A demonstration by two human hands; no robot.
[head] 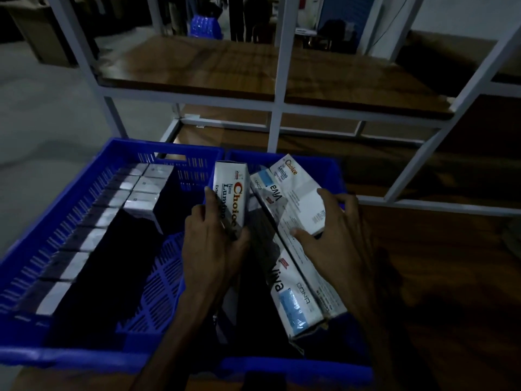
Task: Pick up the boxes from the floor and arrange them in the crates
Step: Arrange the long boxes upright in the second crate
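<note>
We see the left hand (pixel 214 241) gripping an upright Choice box (pixel 231 193) over the right crate (pixel 332 170). The right hand (pixel 335 235) holds a second Choice box (pixel 298 190), resting on Viva boxes (pixel 296 289).

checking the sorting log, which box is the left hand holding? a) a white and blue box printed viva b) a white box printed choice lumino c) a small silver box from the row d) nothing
b: the left hand grips the upright white cardboard box printed "Choice Lumino" over the blue plastic crate, while the Viva boxes lie by the right hand.
</note>
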